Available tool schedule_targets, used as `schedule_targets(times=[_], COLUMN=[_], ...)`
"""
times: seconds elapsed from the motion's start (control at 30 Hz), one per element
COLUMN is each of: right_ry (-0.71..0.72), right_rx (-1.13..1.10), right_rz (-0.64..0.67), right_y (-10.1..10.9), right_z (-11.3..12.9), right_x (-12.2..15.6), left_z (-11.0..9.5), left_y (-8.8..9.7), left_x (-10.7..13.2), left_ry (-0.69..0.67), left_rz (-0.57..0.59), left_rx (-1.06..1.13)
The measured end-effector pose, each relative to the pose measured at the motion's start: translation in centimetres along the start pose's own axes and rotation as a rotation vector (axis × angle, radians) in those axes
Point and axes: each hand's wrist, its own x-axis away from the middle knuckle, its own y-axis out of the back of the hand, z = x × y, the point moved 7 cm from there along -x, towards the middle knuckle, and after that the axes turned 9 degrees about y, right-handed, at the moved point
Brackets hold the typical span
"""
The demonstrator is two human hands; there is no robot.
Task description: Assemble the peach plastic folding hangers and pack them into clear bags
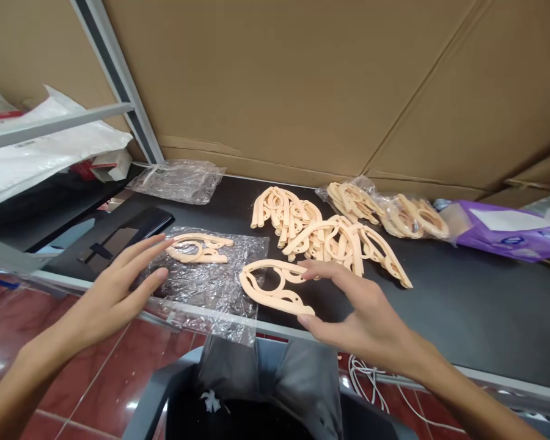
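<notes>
My right hand (362, 311) pinches the ends of a beige folding hanger (268, 298) between thumb and fingers, just above the near edge of the desk. A second folding hanger (213, 258) lies on a clear plastic bag (197, 293) to the left. My left hand (123, 281) hovers at that bag with its fingers apart and holds nothing; its fingertips are close to the second hanger's left end, and I cannot tell whether they touch it. Behind my right hand lies a loose pile of similar hangers (332, 238).
Bagged hangers (412, 217) and a purple tissue pack (508, 235) lie at the back right. Another clear bag (178, 181) rests at the back left, near a dark glossy flat object (140, 229). A metal shelf post (123, 79) and a cardboard wall (279, 91) stand behind.
</notes>
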Motion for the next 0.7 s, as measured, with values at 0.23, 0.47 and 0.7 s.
schedule_targets(times=[0.23, 0.47, 0.7], right_ry=[-0.163, -0.014, 0.135], right_rx=[-0.187, -0.227, 0.042], right_rz=[-0.001, 0.219, 0.282], right_y=[-2.1, -5.5, -7.1], right_z=[-1.1, 1.5, 2.9], right_x=[-1.0, -3.8, -5.3], left_z=[0.9, 1.0, 0.9], left_y=[-1.3, -1.3, -1.5], left_x=[-0.2, -0.2, -0.1], left_ry=[0.056, 0.064, 0.088], left_rz=[0.069, 0.044, 0.045], left_rx=[0.124, 0.171, 0.167])
